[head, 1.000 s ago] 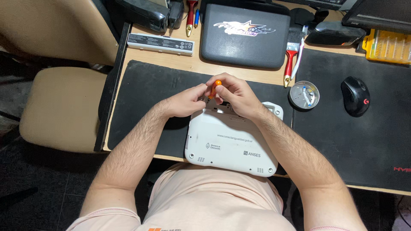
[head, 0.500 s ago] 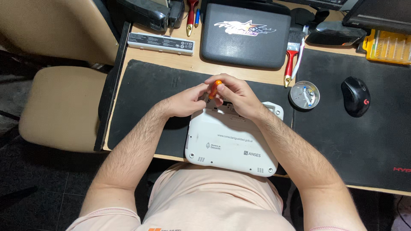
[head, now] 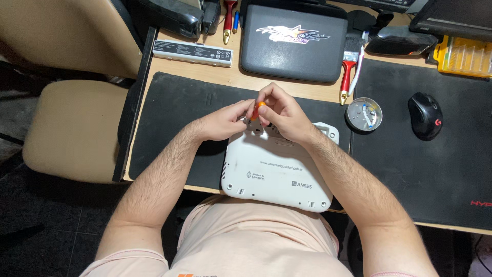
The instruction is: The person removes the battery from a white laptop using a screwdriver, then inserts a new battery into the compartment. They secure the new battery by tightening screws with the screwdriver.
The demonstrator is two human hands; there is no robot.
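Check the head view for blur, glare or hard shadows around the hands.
Head view: sharp, evenly lit; soft shadow under the left hand on the black mat; faint sheen on the white laptop; the right hand hides most of the orange-handled screwdriver.

Wooden desk (head: 225, 77) carries two black mats (head: 174, 123), grey case (head: 293, 43), white battery (head: 193, 53), paintbrush (head: 348, 77)

White netbook (head: 279, 174) laid underside up on black desk mat (head: 174, 123). Orange-handled screwdriver (head: 259, 107) gripped by right hand (head: 279, 115) at the netbook's far edge; left hand (head: 223, 122) pressed alongside. Round metal dish (head: 364, 114), red-handled brush (head: 349, 69) and black mouse (head: 425, 115) seen to the right.
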